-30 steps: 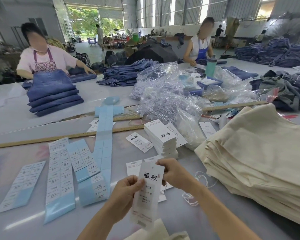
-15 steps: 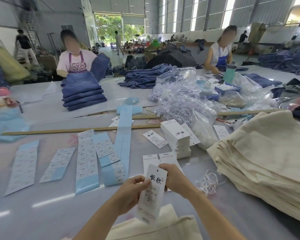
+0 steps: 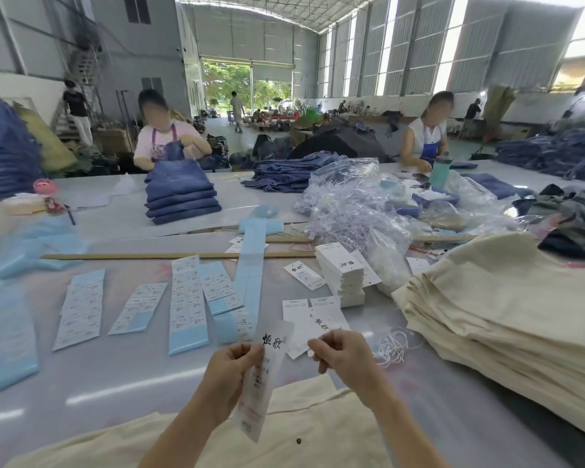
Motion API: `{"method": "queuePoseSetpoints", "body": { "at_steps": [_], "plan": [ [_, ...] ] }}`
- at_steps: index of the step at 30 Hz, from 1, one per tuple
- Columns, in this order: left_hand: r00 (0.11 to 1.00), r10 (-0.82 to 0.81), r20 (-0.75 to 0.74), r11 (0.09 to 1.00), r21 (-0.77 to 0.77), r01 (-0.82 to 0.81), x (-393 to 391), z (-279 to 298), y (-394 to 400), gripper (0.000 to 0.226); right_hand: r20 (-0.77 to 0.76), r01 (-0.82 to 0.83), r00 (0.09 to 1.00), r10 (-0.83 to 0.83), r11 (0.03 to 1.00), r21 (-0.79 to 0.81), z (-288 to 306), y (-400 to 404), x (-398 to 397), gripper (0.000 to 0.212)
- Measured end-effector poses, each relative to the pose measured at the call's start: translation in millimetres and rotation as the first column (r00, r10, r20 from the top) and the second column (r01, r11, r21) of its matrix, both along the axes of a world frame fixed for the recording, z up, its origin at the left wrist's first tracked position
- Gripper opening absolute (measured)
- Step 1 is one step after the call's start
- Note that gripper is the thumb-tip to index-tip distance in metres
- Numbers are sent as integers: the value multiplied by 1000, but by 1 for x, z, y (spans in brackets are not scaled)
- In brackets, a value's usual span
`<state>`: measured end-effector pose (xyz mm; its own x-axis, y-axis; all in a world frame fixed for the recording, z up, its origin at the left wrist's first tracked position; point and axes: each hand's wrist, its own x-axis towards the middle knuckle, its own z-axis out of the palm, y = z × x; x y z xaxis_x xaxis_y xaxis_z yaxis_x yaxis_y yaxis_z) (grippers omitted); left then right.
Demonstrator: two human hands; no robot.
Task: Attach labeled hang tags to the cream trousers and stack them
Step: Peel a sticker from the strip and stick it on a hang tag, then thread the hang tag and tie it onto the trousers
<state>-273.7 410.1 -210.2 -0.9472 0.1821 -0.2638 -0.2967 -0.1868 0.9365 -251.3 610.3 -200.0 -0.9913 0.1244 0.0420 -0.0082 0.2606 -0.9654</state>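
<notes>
My left hand pinches a long white hang tag with black characters by its left edge, holding it upright over the cream trousers that lie at the near table edge. My right hand hovers just right of the tag, apart from it, fingers curled with the fingertips pinched together; nothing shows between them. A tall stack of folded cream trousers lies at the right. A pile of blank hang tags stands behind my hands, and loose white strings lie beside the stack.
Blue-backed label sheets lie in rows at the left. A wooden ruler crosses the table. Clear bags of plastic fasteners sit behind the tags. Folded jeans and two workers occupy the far side.
My right hand has let go of the tag's top and moved right. The camera has tilted, showing more of the cream trousers at the near edge.
</notes>
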Motion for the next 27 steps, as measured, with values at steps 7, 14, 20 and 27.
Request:
{"method": "queuePoseSetpoints", "body": {
  "at_steps": [7,14,20,27],
  "plan": [
    [999,31,-13,995,-98,-32,40,-11,8,16,-33,152,982,-187,878,-453,1,-20,33,20],
    [999,10,-37,991,-135,-15,68,-12,9,17,21,152,980,-198,678,-719,5,-36,49,21],
    [998,38,-54,990,-134,-45,77,-3,0,29,-27,98,989,-143,790,-605,-3,-36,58,10],
    [988,-84,-132,986,-152,64,78,0,-1,62,-34,42,997,-71,850,-526,-9,-43,61,12]
  ]
}}
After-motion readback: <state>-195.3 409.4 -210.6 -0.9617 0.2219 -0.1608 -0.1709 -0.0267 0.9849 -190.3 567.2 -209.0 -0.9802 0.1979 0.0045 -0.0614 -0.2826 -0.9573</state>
